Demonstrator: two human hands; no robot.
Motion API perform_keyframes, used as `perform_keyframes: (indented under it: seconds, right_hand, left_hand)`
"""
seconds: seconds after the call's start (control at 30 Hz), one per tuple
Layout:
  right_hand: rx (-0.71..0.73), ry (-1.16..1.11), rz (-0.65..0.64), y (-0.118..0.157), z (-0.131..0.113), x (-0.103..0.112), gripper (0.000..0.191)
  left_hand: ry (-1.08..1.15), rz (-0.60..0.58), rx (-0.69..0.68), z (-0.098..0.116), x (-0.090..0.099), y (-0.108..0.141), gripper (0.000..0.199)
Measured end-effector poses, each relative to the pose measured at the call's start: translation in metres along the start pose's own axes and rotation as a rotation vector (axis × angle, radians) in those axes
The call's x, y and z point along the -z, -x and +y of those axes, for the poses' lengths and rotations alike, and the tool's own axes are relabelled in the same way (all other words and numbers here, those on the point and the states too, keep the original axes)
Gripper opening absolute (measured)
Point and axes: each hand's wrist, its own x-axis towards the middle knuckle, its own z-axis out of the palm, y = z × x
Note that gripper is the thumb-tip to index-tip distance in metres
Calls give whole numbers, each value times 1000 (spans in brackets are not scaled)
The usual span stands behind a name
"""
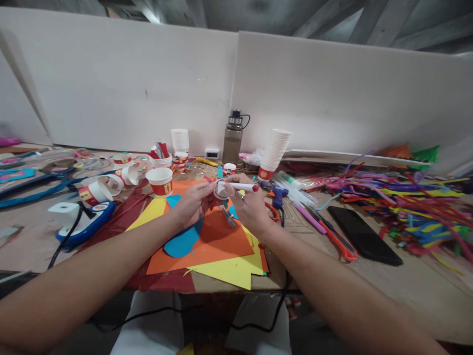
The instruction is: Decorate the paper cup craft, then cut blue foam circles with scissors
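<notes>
Marker (242, 187) and small round piece (220, 190) are being held just above the orange paper (231, 246), near the front of the tabletop (417, 296). From my end I'm seeing the left hand (194, 201) pinching the piece by its edge and the right hand (252, 207) gripping the marker, its red end pointing right; I'm not managing to tell whether its tip is touching the piece's white face. I'm judging the piece light, papery and easy to dent, so I'm favouring a gentle rim hold, clear of the coloured strips (220, 172) that seem to be sticking out. The marker is looking stiff and smooth, perhaps slippery, so I'm preferring its barrel. Below, blue paper (181, 245) and yellow paper (234, 272) are lying loose, probably sliding easily; a glue gun (279, 193) is crowding the right hand, a black cable (286, 292) is hanging past the front edge, and a paper cup (158, 183) is standing near the left hand.
</notes>
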Motion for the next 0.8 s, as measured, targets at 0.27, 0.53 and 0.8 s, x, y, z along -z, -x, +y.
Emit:
perform_keyframes:
  seconds: [0.27,0.53,0.8]
  right_hand:
    - [-1,8,-2,0,1,-1,30]
    - [-18,-19,6,1,2,-2,26]
    - [4,-27,6,0,0,-1,30]
  left_hand:
    - [-24,-6,-5,-2,3,-2,18]
    - [-33,-38,-18,-3,5,-1,19]
    - [-34,-32,-8,-3,5,-2,19]
